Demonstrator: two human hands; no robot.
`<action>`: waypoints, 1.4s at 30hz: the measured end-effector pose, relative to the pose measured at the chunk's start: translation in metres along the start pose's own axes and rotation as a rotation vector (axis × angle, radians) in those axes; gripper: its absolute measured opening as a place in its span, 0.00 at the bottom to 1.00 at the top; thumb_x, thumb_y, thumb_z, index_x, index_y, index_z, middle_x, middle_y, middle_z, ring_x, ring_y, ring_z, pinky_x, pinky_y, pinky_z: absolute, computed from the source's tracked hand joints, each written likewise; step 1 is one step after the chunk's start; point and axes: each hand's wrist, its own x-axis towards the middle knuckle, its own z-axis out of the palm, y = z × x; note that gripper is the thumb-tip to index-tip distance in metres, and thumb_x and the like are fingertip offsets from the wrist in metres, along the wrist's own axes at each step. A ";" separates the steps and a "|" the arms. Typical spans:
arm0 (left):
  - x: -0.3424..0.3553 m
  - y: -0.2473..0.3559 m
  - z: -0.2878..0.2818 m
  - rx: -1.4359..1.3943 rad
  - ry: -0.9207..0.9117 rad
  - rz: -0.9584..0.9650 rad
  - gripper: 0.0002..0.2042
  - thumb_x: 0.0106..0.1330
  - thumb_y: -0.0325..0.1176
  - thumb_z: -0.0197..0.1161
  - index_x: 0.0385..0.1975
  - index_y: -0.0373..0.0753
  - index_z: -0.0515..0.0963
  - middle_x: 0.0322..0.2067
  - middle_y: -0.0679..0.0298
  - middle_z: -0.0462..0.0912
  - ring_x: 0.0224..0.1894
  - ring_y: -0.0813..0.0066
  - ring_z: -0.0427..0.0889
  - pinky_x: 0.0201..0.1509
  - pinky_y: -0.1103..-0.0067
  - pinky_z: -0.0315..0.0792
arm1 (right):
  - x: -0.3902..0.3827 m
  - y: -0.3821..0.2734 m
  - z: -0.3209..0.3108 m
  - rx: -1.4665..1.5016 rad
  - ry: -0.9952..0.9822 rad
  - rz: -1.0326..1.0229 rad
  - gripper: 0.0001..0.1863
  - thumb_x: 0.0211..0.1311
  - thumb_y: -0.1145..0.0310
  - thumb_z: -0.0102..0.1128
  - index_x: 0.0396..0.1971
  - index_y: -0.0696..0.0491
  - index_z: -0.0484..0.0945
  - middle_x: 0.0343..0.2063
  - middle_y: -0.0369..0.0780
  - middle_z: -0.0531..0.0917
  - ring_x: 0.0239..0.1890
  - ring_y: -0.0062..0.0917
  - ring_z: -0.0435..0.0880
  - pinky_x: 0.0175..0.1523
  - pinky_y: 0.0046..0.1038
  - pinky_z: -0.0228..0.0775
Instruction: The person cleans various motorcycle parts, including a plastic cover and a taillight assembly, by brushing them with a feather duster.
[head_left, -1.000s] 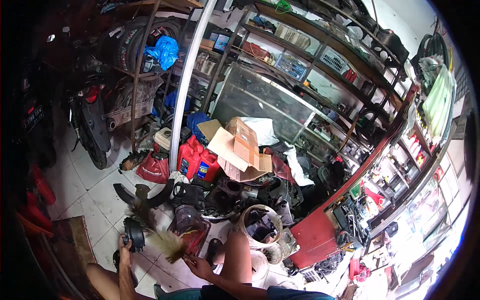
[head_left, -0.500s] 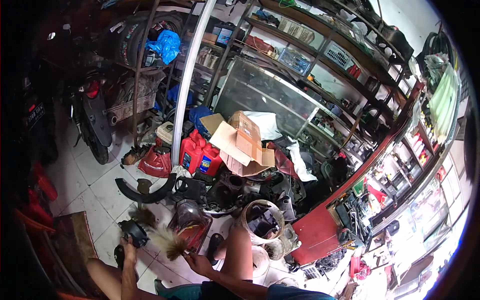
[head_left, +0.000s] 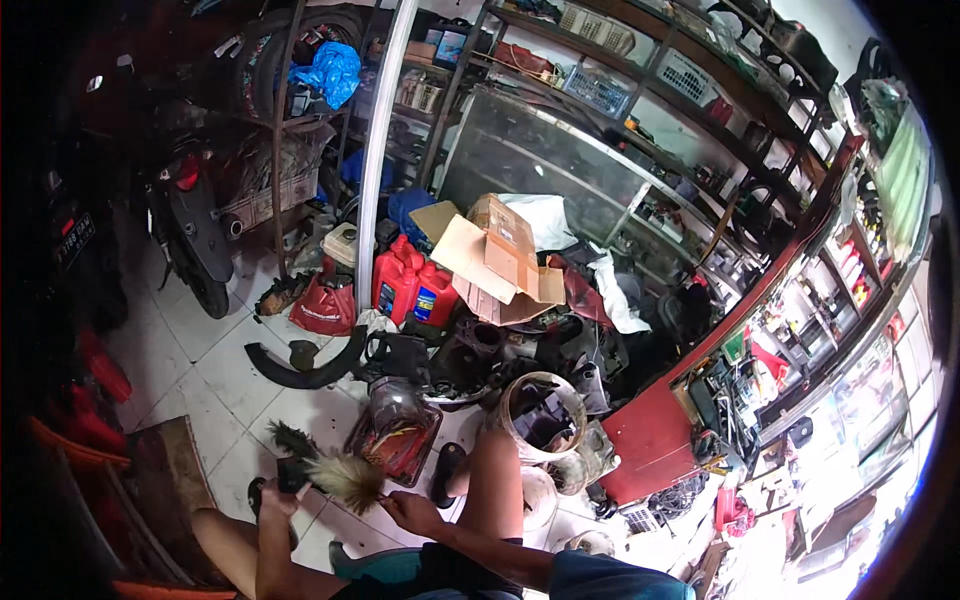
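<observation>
In my left hand (head_left: 282,500) is a black part (head_left: 292,474), its fingers closed at the near edge; I cannot make out what kind of part it is. My right hand (head_left: 412,512) grips the handle of a feather duster (head_left: 345,480), fluffy and pale with a brownish base. The duster points left, its pale feathers against or just over the black part and hiding some of it. A dark feathery tuft (head_left: 290,438) shows beyond the part, seemingly the duster's tip. Both hands are low, between and beside my bent knees.
A tray (head_left: 433,432) of parts lies on the tiles ahead, with a curved black strip (head_left: 300,380) to its left. A bucket (head_left: 577,440) of dark parts stands right of my knee. Farther off are red jugs (head_left: 398,285), a cardboard box (head_left: 505,260) and a metal pole (head_left: 376,150).
The duster has swept a little, its pale feathers now covering more of the black part. My left hand has turned the part, which looked round before. The whole view has shifted slightly.
</observation>
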 end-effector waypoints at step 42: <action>-0.033 0.020 -0.036 0.065 -0.102 0.155 0.22 0.70 0.35 0.37 0.61 0.36 0.65 0.52 0.63 0.76 0.45 0.77 0.76 0.42 0.82 0.71 | 0.002 0.003 -0.001 0.038 0.171 -0.025 0.21 0.70 0.50 0.47 0.34 0.54 0.78 0.28 0.48 0.80 0.29 0.46 0.80 0.35 0.44 0.71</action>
